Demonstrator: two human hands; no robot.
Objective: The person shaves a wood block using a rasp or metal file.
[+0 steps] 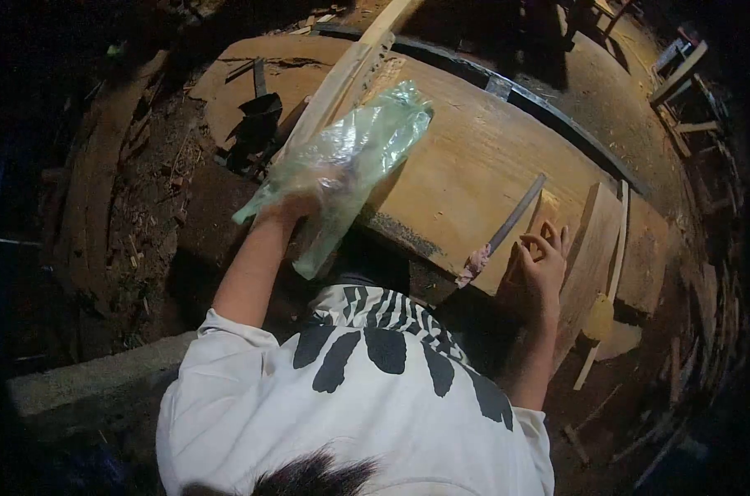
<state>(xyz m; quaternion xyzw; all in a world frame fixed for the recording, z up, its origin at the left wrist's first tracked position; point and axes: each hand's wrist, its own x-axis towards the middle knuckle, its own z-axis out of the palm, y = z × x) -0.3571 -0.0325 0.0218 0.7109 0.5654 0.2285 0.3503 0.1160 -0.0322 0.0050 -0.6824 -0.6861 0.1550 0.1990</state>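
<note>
A pale green, see-through plastic bag [375, 132] covers my left hand [321, 183]. The hand reaches into it up to the wrist, and its fingers are hidden by the crinkled plastic. My right hand [544, 260] hovers by the right part of the wooden worktop [466, 140], thumb and forefinger curved toward each other, the other fingers spread. No object shows between them. Just left of it lies a long, narrow grey bar tool [517, 213], its near end wrapped in pink cloth [474, 266].
Right of my right hand, a thick plank [590, 256] lies beside a thin wooden stick [619, 248] with a yellowish block [598, 318] on it. A long beam [334, 95] runs along the worktop's left side. A dark metal bar [557, 120] edges the far side.
</note>
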